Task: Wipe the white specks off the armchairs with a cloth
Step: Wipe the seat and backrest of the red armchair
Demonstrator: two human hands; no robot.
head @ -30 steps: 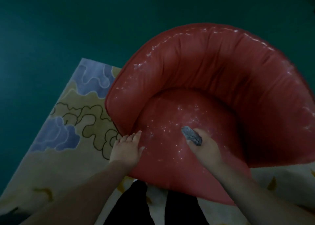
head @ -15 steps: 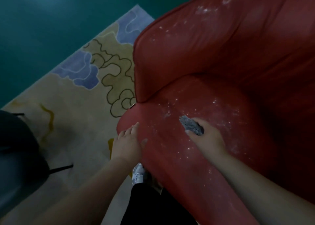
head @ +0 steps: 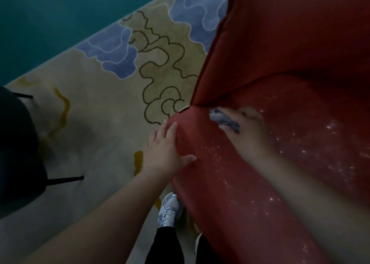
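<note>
A: What lies on the teal floor (head: 50,19)?
B: A beige rug (head: 96,107) with blue cloud shapes, dark wavy outlines and yellow streaks.
A: And at the left edge?
B: A dark seat (head: 16,153) with thin black legs, standing on the rug. Lower down, a silver-white sneaker (head: 169,209) under a black trouser leg (head: 166,245).

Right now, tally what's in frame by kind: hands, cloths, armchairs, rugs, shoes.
Hands: 2, left hand and right hand
Cloths: 1, grey cloth
Armchairs: 1, red armchair
Rugs: 1, patterned rug
Shoes: 1 plainly visible, silver shoe
Total: 6
</note>
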